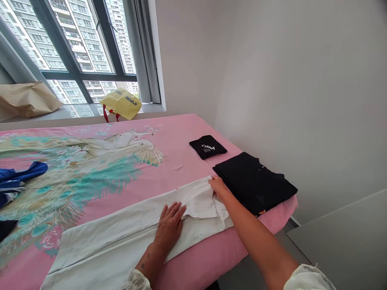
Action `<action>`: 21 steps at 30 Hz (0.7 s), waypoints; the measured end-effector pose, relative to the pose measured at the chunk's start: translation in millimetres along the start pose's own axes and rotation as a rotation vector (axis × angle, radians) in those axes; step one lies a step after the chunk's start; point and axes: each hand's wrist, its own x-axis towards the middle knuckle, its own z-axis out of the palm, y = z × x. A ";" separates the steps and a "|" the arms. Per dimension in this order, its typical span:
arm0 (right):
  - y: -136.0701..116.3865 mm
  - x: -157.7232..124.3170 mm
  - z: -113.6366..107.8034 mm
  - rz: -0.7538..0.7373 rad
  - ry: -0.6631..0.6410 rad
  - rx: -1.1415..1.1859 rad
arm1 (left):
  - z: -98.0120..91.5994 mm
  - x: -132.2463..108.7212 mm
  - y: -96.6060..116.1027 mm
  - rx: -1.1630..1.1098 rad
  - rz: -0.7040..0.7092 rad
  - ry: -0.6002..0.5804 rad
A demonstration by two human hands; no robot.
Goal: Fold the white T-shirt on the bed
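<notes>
White trousers [121,225] lie lengthwise along the near edge of the bed, one part folded over at the right end. My left hand [169,226] rests flat on the middle of the trousers, fingers stretched out. At their upper right corner, my right hand [217,187] pinches the white cloth between thumb and fingers. Just right of that hand lies a folded black garment [254,181]. Behind it is a smaller folded black item [208,146] with white lettering.
The pink bedsheet [178,141] has a peacock print. Blue clothing [22,175] and a piece of black cloth [6,228] lie at the far left. A yellow bag [122,104] and a brown paper bag [28,98] sit by the window. A wall [272,80] borders the right.
</notes>
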 end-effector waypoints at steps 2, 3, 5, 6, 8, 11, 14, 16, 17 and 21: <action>-5.5 1.5 -4.4 0.048 -0.030 -0.028 | 0.0 0.0 0.2 0.000 -0.005 0.001; -7.9 2.3 -6.4 0.065 -0.045 -0.036 | 0.0 0.0 0.4 0.001 -0.007 -0.003; -10.7 3.1 -8.7 0.070 -0.051 -0.048 | -0.2 0.3 1.1 0.004 -0.011 -0.010; -10.8 3.1 -8.9 0.057 -0.037 -0.053 | -0.3 0.5 1.4 0.005 -0.012 -0.014; -8.3 2.5 -8.0 0.000 0.018 -0.068 | -0.5 0.8 2.1 0.009 -0.018 -0.018; -0.2 1.4 -6.6 -0.112 0.108 -0.120 | -0.6 1.0 2.5 0.009 -0.027 -0.026; 6.7 1.6 -10.7 -0.197 0.156 -0.204 | -0.5 0.7 2.3 0.007 -0.027 -0.033; 8.1 2.6 -17.0 -0.246 0.171 -0.267 | -0.5 0.5 2.2 0.003 -0.029 -0.034; 7.7 3.3 -20.6 -0.272 0.174 -0.299 | -0.6 0.4 2.2 0.001 -0.030 -0.034; 0.8 7.2 -32.6 -0.382 0.129 -0.429 | -1.1 -0.1 2.5 -0.003 -0.036 -0.033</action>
